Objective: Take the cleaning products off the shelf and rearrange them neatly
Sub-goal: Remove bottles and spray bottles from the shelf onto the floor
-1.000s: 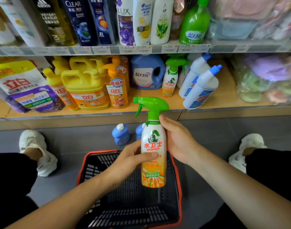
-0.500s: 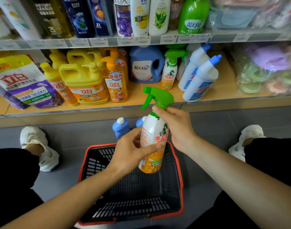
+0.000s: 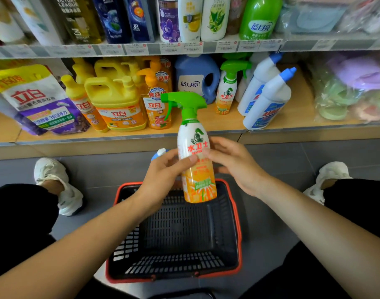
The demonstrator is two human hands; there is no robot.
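I hold a white-and-orange spray bottle (image 3: 196, 169) with a green trigger head upright over a black basket with a red rim (image 3: 238, 214). My left hand (image 3: 163, 178) grips its body from the left, thumb on the label. On the right, my right hand (image 3: 234, 162) holds the body, thumb on the front and fingers behind. On the lower shelf (image 3: 206, 124) stand a matching spray bottle (image 3: 226, 93), two leaning white bottles with blue caps (image 3: 266, 100), a blue jug (image 3: 195, 80), yellow jugs (image 3: 118, 104) and a detergent bag (image 3: 38, 100).
A small blue bottle (image 3: 161, 152) stands on the grey floor behind my left hand. My white shoes (image 3: 53, 180) (image 3: 329, 175) flank the basket, whose inside shows no products. Shampoo bottles (image 3: 184, 18) fill the upper shelf, and bagged sponges (image 3: 353, 87) lie at the right.
The spray bottle went from tilted to upright and rose toward the shelf. My right hand slid from its neck down to its body.
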